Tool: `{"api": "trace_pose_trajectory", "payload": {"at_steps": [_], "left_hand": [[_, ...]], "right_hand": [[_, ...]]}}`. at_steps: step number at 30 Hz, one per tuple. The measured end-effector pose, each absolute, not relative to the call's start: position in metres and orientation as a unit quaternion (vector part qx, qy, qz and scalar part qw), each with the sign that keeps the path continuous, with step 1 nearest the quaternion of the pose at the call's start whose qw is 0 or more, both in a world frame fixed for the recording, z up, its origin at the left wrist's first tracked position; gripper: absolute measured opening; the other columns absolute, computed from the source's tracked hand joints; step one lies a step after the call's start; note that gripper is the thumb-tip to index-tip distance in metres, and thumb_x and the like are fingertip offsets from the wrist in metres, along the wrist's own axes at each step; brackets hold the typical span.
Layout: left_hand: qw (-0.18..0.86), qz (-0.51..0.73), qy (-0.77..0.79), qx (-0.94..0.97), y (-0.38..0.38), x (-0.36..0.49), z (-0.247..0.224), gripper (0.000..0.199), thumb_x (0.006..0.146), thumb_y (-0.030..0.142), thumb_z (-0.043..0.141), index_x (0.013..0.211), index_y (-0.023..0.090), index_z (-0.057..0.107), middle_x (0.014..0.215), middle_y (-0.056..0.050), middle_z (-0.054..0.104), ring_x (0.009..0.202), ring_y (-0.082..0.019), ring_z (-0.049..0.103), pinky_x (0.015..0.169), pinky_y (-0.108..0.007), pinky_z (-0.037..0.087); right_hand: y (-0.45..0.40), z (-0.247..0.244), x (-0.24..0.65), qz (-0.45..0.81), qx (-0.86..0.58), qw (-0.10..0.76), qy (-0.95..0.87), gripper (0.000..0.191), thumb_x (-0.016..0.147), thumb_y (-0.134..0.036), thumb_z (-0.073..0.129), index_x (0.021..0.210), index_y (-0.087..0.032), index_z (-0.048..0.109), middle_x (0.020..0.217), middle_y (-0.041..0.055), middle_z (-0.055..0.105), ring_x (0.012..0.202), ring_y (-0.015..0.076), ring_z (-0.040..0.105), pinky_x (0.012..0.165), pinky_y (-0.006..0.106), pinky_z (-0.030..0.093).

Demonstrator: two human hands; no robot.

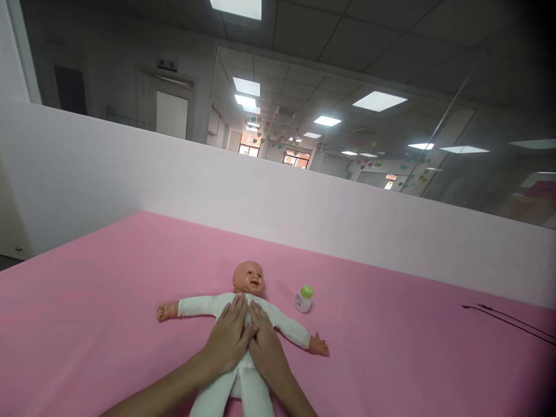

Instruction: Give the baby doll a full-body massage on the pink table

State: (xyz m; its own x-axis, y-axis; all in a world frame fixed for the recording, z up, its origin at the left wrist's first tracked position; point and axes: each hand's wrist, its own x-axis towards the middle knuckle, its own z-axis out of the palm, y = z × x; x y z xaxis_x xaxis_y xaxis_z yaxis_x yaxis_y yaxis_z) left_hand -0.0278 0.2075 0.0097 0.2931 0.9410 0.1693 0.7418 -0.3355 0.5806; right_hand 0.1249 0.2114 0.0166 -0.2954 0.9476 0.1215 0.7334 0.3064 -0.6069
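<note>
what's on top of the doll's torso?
Left hand and right hand, palms down on the doll. The part of its torso directly beneath them is covered.

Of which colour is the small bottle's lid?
The lid is light green; the head view shows it.

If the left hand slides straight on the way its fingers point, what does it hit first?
Likely the doll's head: the left hand lies on the doll's chest, its fingers pointing that way. Exact contact height is hard to judge.
</note>
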Motion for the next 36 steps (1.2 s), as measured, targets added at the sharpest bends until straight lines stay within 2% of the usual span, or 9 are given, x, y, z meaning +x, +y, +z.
{"api": "trace_pose_trajectory", "payload": {"at_steps": [3, 5, 9, 12, 18, 24, 27, 31, 36], "left_hand": [[0.192, 0.257, 0.561, 0.763, 0.225, -0.034, 0.003, 0.087, 0.101, 0.068, 0.022, 0.162, 0.006, 0.020, 0.168, -0.016, 0.011, 0.157, -0.028, 0.009, 0.128, -0.049, 0.012], [0.206, 0.261, 0.568, 0.753, 0.231, -0.045, -0.004, 0.092, 0.099, 0.072, 0.023, 0.162, 0.006, 0.018, 0.168, -0.016, 0.010, 0.157, -0.029, 0.008, 0.128, -0.049, 0.013], [0.245, 0.244, 0.570, 0.746, 0.224, -0.067, -0.008, 0.097, 0.098, 0.074, 0.023, 0.163, 0.003, 0.009, 0.168, -0.016, 0.003, 0.157, -0.030, 0.003, 0.128, -0.049, 0.011], [0.285, 0.211, 0.559, 0.749, 0.206, -0.079, -0.001, 0.097, 0.099, 0.073, 0.021, 0.162, 0.003, 0.004, 0.168, -0.014, -0.004, 0.157, -0.030, -0.003, 0.128, -0.050, 0.008], [0.325, 0.174, 0.474, 0.800, 0.164, -0.080, 0.019, 0.082, 0.102, 0.067, 0.025, 0.164, 0.019, 0.002, 0.168, -0.006, -0.008, 0.156, -0.030, -0.005, 0.128, -0.053, 0.009], [0.251, 0.229, 0.445, 0.828, 0.179, -0.042, 0.021, 0.085, 0.101, 0.068, 0.032, 0.164, 0.017, 0.006, 0.169, -0.009, 0.000, 0.157, -0.030, 0.001, 0.128, -0.053, 0.010], [0.236, 0.251, 0.492, 0.800, 0.197, -0.029, 0.016, 0.086, 0.101, 0.068, 0.027, 0.164, 0.012, 0.009, 0.169, -0.012, 0.004, 0.157, -0.029, 0.004, 0.128, -0.052, 0.011], [0.230, 0.224, 0.536, 0.781, 0.212, -0.037, 0.016, 0.090, 0.100, 0.071, 0.021, 0.163, 0.008, 0.010, 0.169, -0.011, 0.000, 0.157, -0.028, -0.002, 0.128, -0.051, 0.006], [0.271, 0.198, 0.555, 0.761, 0.204, -0.065, 0.015, 0.097, 0.097, 0.076, 0.020, 0.163, 0.006, 0.004, 0.169, -0.011, -0.006, 0.156, -0.029, -0.007, 0.128, -0.050, 0.006]], "right_hand": [[0.230, 0.014, 0.137, 0.186, -0.597, 0.249, -0.739, 0.073, 0.098, -0.050, 0.043, 0.155, -0.005, 0.039, 0.162, 0.0145, 0.036, 0.152, 0.0281, 0.031, 0.128, 0.044, 0.021], [0.237, 0.006, 0.149, 0.185, -0.608, 0.254, -0.729, 0.080, 0.098, -0.059, 0.039, 0.155, -0.003, 0.038, 0.162, 0.0158, 0.036, 0.152, 0.0297, 0.031, 0.127, 0.047, 0.021], [0.232, -0.006, 0.164, 0.172, -0.604, 0.247, -0.737, 0.080, 0.100, -0.058, 0.033, 0.157, -0.002, 0.033, 0.164, 0.0144, 0.031, 0.155, 0.0291, 0.025, 0.129, 0.048, 0.014], [0.214, -0.008, 0.167, 0.193, -0.615, 0.223, -0.731, 0.080, 0.100, -0.056, 0.034, 0.158, -0.001, 0.030, 0.166, 0.0136, 0.024, 0.156, 0.0299, 0.019, 0.129, 0.048, 0.013], [0.171, -0.002, 0.166, 0.258, -0.566, 0.214, -0.753, 0.073, 0.103, -0.057, 0.030, 0.162, -0.014, 0.022, 0.169, 0.0029, 0.014, 0.157, 0.0250, 0.015, 0.129, 0.045, 0.016], [0.185, 0.019, 0.143, 0.237, -0.439, 0.214, -0.840, 0.060, 0.103, -0.038, 0.039, 0.161, -0.027, 0.027, 0.168, -0.0020, 0.021, 0.157, 0.0209, 0.017, 0.129, 0.044, 0.019], [0.208, 0.019, 0.135, 0.209, -0.448, 0.229, -0.839, 0.060, 0.102, -0.035, 0.039, 0.160, -0.022, 0.031, 0.167, 0.0028, 0.028, 0.155, 0.0210, 0.023, 0.129, 0.045, 0.019], [0.229, 0.003, 0.139, 0.182, -0.525, 0.276, -0.784, 0.065, 0.100, -0.044, 0.042, 0.157, -0.011, 0.038, 0.164, 0.0118, 0.034, 0.153, 0.0269, 0.028, 0.128, 0.049, 0.023], [0.220, -0.006, 0.154, 0.206, -0.567, 0.284, -0.745, 0.076, 0.101, -0.056, 0.037, 0.158, -0.007, 0.032, 0.166, 0.0150, 0.028, 0.155, 0.0273, 0.024, 0.128, 0.048, 0.020]]}}
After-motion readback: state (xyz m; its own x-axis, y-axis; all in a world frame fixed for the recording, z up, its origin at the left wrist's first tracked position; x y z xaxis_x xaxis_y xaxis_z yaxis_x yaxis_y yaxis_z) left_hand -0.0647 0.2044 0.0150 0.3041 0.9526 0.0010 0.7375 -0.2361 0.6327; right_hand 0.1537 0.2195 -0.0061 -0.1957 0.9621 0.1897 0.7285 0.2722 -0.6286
